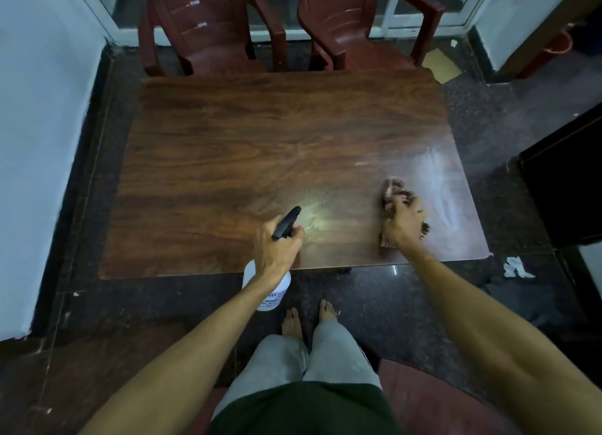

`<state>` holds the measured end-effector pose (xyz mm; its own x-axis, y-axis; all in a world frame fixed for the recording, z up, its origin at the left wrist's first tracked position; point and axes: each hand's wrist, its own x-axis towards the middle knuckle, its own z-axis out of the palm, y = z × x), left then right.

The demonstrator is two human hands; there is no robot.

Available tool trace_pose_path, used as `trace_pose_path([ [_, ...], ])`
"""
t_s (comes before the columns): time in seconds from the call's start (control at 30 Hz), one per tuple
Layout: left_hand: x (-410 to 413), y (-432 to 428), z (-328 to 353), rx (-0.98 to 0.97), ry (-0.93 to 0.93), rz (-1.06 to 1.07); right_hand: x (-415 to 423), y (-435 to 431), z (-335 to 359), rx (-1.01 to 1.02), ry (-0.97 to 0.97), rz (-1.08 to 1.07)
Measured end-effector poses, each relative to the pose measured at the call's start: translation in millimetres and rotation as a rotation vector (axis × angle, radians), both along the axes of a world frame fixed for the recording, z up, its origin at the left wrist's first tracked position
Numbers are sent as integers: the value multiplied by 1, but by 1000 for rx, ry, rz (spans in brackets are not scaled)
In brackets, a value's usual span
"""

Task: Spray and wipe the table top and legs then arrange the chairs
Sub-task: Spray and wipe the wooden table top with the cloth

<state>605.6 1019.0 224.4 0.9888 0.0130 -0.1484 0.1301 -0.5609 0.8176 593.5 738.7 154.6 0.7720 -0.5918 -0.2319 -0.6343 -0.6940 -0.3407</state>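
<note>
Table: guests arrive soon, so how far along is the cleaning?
Done: wet streaks mark the table at its near right corner. In hand: the left hand grips the spray bottle over a misted patch; the right hand holds a cloth beside the streaks. Left: the rest of the top, the legs, both chairs.

Dark brown wood-grain tabletop (228,148) w/ whitish streaks (436,180) at rt. Maroon chairs (208,53). White spray bottle (277,294), black nozzle (286,223). Reddish-brown mottled cloth (394,190). Black speckled floor (488,125). Lt grey trousers (332,353).
</note>
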Motion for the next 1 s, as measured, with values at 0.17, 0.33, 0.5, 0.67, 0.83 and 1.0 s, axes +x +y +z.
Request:
trace_pose_path([
  [0.17, -16, 14, 0, 57, -12, 65, -11, 93, -13, 21, -91, 612],
  [0.33, -25, 36, 2, 71, -41, 110, 2, 79, -6, -6, -78, 150],
  [0.5, -35, 62, -3, 100, -57, 171, -24, 211, -13, 147, -138, 786],
  [0.67, -40, 101, -1, 61, -67, 282, 7, 196, -11, 122, -82, 518],
  [0.83, -48, 146, -4, 93, -81, 412, 10, 305, 2, 177, -108, 876],
  [1.0, -58, 167, -6, 74, -33, 463, -4, 287, -3, 143, -112, 999],
])
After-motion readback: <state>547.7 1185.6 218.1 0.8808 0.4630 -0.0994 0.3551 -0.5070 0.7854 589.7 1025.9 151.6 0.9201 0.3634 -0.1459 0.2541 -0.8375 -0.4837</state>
